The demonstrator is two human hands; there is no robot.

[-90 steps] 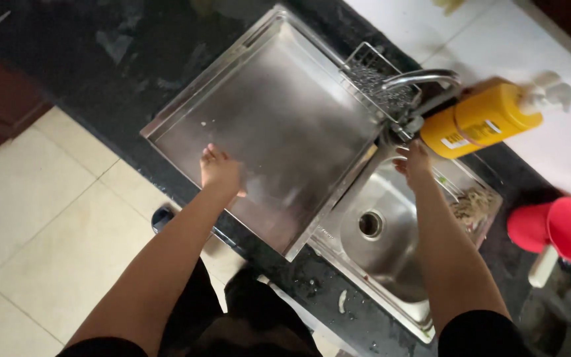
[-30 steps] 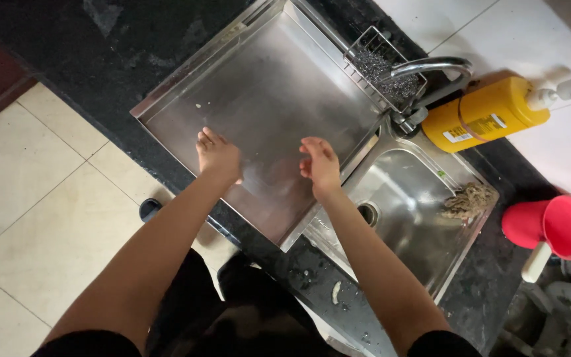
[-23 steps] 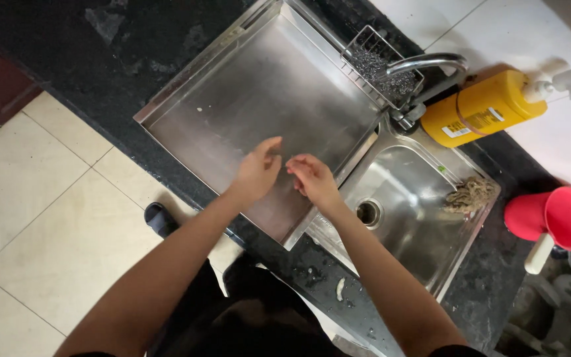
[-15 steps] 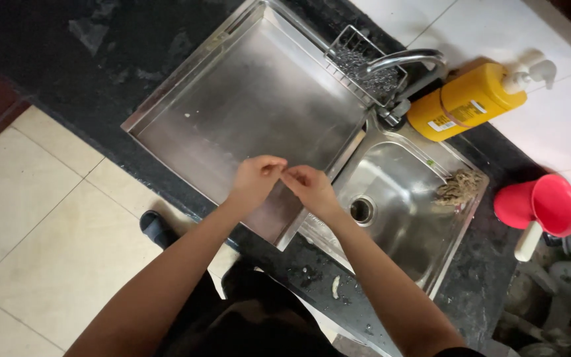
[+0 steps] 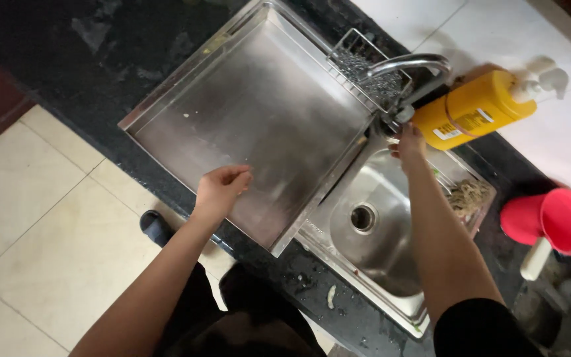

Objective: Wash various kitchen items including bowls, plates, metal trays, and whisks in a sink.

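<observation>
My left hand [image 5: 221, 188] hovers over the near edge of the steel drainboard [image 5: 259, 106], fingers curled loosely together, with nothing visible in it. My right hand [image 5: 408, 142] reaches up over the sink basin [image 5: 391, 238] to the base of the chrome tap [image 5: 408, 66]; its fingers touch the tap near the handle. The tap's spout curves over a small wire basket [image 5: 365, 63] at the drainboard's far corner.
A yellow pump bottle [image 5: 477, 109] lies beside the tap. A red plastic jug [image 5: 553, 221] stands at the right. A scouring pad [image 5: 467, 195] sits at the basin's right rim. Black stone counter [image 5: 100, 73] surrounds the sink; tiled floor is at the left.
Both hands were together over the drainboard's near edge half a second ago. The right hand has since gone up to the tap; the left has stayed near the drainboard edge.
</observation>
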